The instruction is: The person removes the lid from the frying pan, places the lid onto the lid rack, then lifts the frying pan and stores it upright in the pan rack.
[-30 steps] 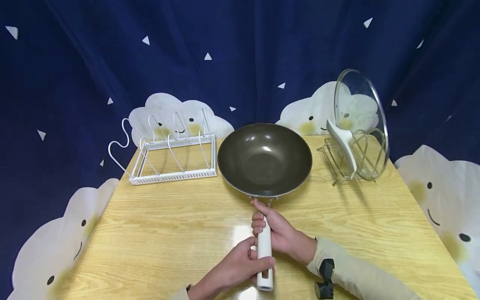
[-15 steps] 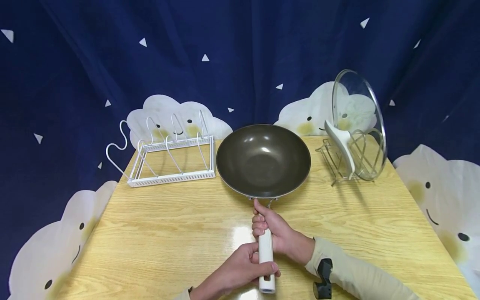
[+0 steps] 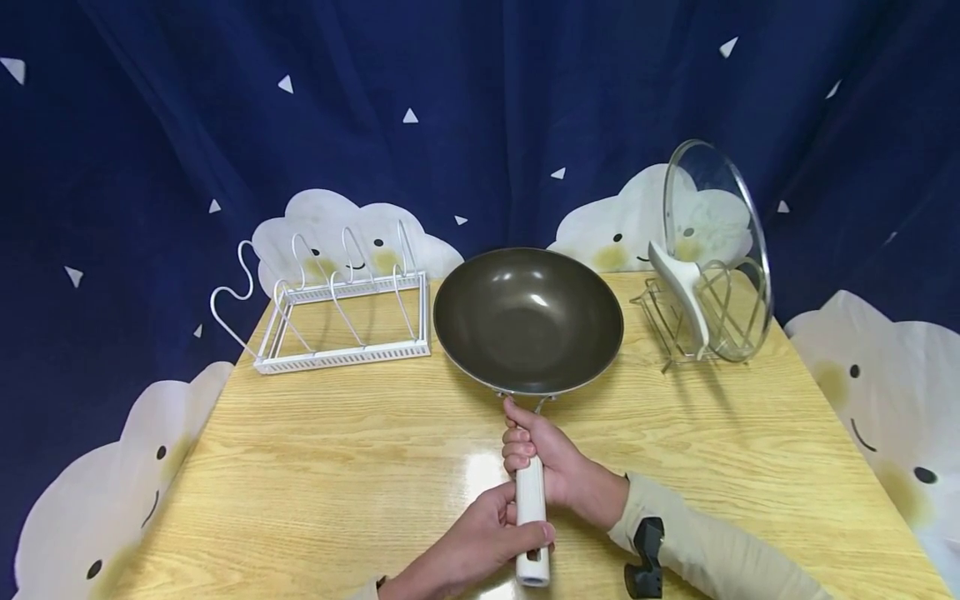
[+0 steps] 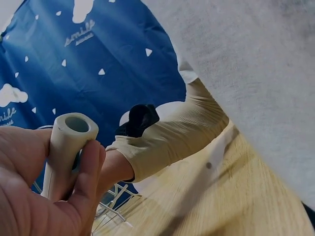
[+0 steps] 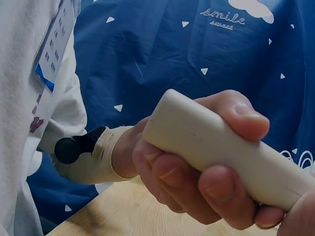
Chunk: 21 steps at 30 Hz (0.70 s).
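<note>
A dark-lined wok [image 3: 528, 321] with a pale handle [image 3: 532, 492] is in the middle of the head view, its inside facing up. My right hand [image 3: 553, 458] grips the handle close to the pan, the thumb lying along the top. Nearer to me, my left hand [image 3: 480, 540] holds the handle's end with the thumb across it. In the left wrist view the hollow handle end [image 4: 71, 132] sits between thumb and fingers. The right wrist view has the left fingers [image 5: 221, 191] curled under the handle. Whether the wok touches the table cannot be told.
A white wire rack [image 3: 345, 358] stands left of the wok on the wooden table [image 3: 315, 467]. To the right, a metal wire rack [image 3: 660, 325] holds a glass lid [image 3: 753, 225] on edge, its white handle [image 3: 682, 283] facing left. A blue curtain [image 3: 480, 108] hangs behind.
The head view has shifted slightly, so the racks appear a little further left. Both hands keep their grip on the wok's handle, which has hardly moved.
</note>
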Tool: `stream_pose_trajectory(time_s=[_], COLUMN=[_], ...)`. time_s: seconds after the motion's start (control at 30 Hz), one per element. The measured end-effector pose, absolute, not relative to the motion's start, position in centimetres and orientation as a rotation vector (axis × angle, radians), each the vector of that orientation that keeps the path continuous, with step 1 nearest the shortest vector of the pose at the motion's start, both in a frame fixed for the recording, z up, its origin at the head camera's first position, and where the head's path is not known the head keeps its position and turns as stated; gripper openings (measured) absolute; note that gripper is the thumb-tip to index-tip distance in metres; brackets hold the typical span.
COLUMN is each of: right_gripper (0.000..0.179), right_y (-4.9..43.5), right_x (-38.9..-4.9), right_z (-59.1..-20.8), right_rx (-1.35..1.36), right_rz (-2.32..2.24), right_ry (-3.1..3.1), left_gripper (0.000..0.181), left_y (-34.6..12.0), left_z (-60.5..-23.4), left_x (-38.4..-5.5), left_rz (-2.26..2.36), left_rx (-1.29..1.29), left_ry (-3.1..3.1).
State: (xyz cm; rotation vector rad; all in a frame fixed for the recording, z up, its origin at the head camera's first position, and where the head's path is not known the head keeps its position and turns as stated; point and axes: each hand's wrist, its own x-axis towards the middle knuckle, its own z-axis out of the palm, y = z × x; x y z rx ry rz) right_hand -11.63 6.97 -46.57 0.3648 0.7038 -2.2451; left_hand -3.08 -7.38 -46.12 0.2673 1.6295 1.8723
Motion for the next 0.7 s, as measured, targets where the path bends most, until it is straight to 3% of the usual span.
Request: stream_pose_trajectory(time_s=[0.7], right_gripper=[0.045], right_y=[6.78], right_x=[-11.12], right_z=[-45.66], right_rx=[0.399], right_rz=[-2.199], right_ry=[0.683], left_gripper=[0.038], left_y=[-7.67], left_z=[-45.58], left_x=[-2.21], left_rz=[1.889], left_rx=[0.296], left_ry=[1.721])
